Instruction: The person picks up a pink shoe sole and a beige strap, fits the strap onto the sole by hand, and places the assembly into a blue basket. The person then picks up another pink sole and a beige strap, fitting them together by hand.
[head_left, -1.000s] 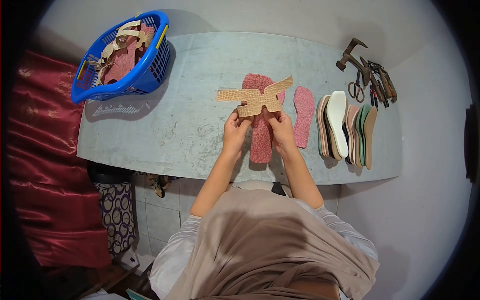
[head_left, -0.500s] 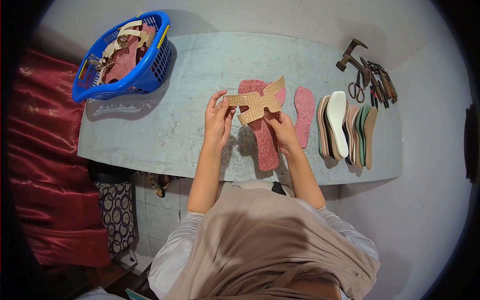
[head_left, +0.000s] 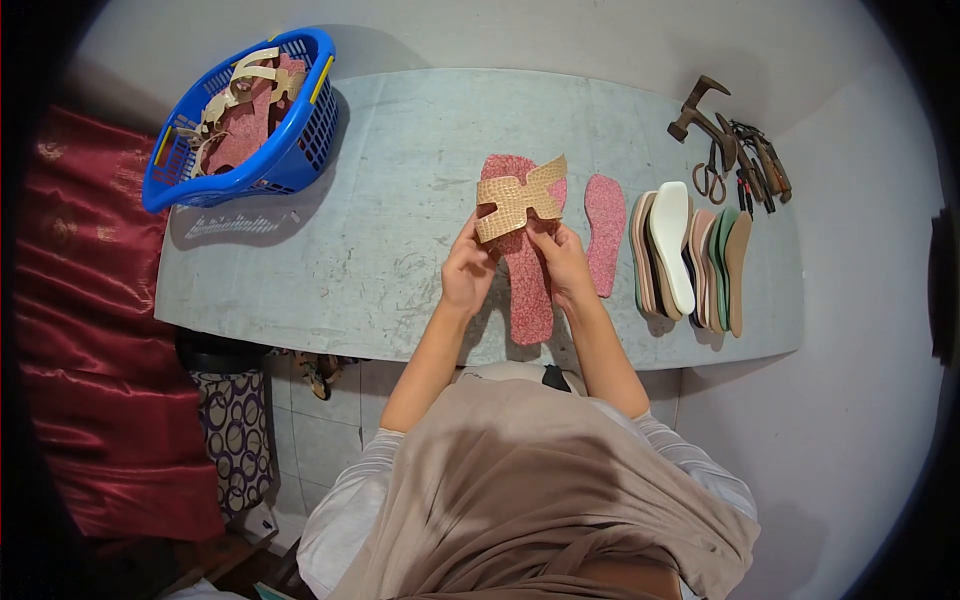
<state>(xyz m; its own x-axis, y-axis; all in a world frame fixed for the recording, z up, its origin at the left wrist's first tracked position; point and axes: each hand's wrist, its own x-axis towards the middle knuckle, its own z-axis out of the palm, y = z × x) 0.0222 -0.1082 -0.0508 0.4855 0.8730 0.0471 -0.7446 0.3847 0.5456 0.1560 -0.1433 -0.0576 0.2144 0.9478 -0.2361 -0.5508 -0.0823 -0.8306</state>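
A tan, crocodile-textured sandal upper (head_left: 518, 208) is held over a pink mottled insole (head_left: 531, 305), whose heel end points toward me. My right hand (head_left: 566, 264) pinches the upper's lower edge, thumb on top. At the upper's lower left is my left hand (head_left: 470, 270), closed on its edge, with the fingertips partly hidden beneath. The upper's left strap looks bent round and down. To the right of my hands lies a second pink insole (head_left: 604, 235), flat on the table.
A blue basket (head_left: 318, 120) with uppers and pink pieces stands at the table's back left. Stacked soles (head_left: 672, 250) in several colours lie at the right. Behind them are a hammer (head_left: 697, 108), scissors (head_left: 711, 180) and pliers-like tools (head_left: 765, 165) on the grey table (head_left: 400, 130).
My left hand has moved right and down from the upper's outstretched left strap. That strap, previously spread out to the left, is now folded in. My right hand keeps its pinch.
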